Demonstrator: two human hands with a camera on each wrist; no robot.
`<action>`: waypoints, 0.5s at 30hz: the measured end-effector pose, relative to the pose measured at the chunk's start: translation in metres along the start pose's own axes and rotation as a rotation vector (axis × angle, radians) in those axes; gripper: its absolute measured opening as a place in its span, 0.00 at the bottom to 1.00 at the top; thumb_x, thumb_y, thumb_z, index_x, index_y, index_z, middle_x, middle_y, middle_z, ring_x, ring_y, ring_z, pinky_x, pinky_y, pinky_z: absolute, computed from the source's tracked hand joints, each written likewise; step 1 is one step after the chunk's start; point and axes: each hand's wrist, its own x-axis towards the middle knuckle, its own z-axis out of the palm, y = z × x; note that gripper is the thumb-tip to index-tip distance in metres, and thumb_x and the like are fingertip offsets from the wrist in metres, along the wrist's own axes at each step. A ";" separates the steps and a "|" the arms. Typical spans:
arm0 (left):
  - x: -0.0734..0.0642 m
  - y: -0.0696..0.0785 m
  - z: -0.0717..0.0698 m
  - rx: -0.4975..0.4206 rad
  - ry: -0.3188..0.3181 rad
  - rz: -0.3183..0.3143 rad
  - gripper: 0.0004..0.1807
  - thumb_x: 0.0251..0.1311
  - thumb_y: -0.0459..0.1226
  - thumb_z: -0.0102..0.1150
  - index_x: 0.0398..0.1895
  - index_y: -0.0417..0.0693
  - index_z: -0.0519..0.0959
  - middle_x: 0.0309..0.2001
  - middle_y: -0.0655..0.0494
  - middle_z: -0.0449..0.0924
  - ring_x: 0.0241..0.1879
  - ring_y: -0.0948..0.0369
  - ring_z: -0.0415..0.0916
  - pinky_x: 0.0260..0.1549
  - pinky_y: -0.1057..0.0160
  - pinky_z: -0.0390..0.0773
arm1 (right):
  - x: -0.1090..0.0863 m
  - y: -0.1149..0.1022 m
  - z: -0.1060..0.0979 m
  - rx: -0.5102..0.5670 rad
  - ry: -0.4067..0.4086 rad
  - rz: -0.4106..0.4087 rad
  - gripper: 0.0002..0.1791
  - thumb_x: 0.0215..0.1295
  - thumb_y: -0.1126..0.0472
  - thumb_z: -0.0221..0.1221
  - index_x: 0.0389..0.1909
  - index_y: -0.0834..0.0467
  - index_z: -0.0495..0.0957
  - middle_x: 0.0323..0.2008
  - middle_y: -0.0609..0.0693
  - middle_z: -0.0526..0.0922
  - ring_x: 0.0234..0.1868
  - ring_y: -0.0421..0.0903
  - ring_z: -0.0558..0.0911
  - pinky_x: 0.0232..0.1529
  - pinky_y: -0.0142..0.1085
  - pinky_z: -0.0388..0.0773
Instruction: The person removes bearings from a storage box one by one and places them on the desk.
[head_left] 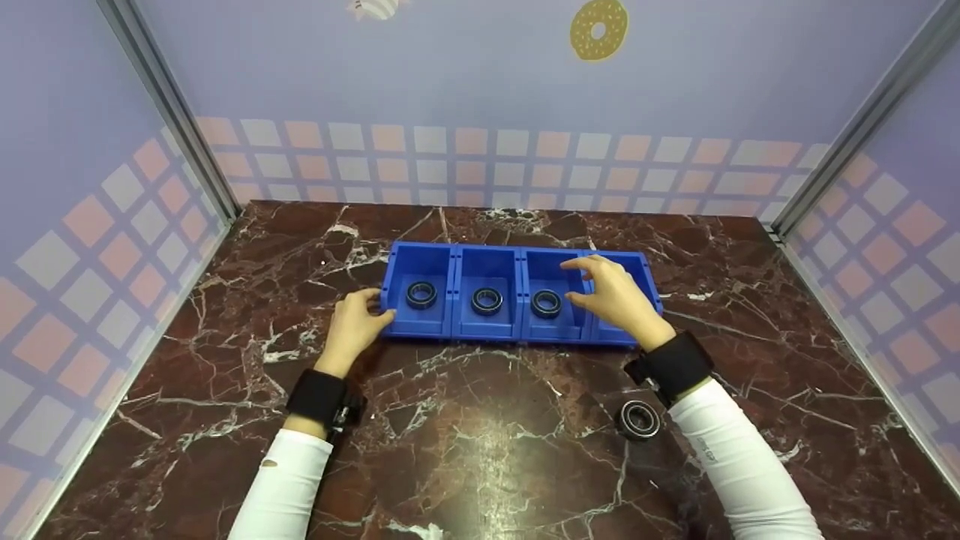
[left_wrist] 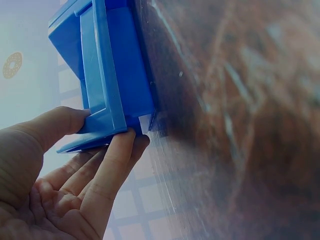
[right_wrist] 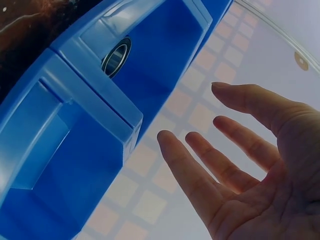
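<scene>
Four-sided blue storage bins stand joined in a row. Separate ring-shaped ball bearings lie in three of them: the far left bearing, the second bearing and the third bearing. My left hand grips the left end of the row, its thumb at the front edge and its fingers against the outer side wall. Over the two right-hand bins hovers my right hand, fingers spread apart and holding nothing. It partly hides the rightmost bin. In the right wrist view a bearing shows inside a bin.
Another ball bearing lies on the dark red marbled table, in front of the bins and beside the right forearm. Patterned panels enclose the table at the back and both sides, with metal posts at the corners.
</scene>
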 end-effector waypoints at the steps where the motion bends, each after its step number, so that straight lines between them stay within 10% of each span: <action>1: 0.000 0.000 0.000 0.000 0.000 -0.001 0.26 0.62 0.33 0.68 0.61 0.25 0.77 0.54 0.30 0.82 0.56 0.40 0.81 0.59 0.44 0.77 | 0.001 0.000 0.001 0.004 -0.001 0.000 0.27 0.65 0.68 0.68 0.65 0.66 0.77 0.63 0.66 0.78 0.59 0.66 0.80 0.56 0.57 0.79; 15: 0.001 0.000 0.000 -0.016 -0.007 -0.010 0.26 0.63 0.31 0.67 0.61 0.24 0.76 0.55 0.29 0.81 0.58 0.39 0.80 0.60 0.44 0.76 | 0.017 0.003 0.012 -0.022 0.006 -0.011 0.27 0.62 0.69 0.69 0.63 0.67 0.78 0.61 0.67 0.80 0.56 0.66 0.81 0.55 0.58 0.78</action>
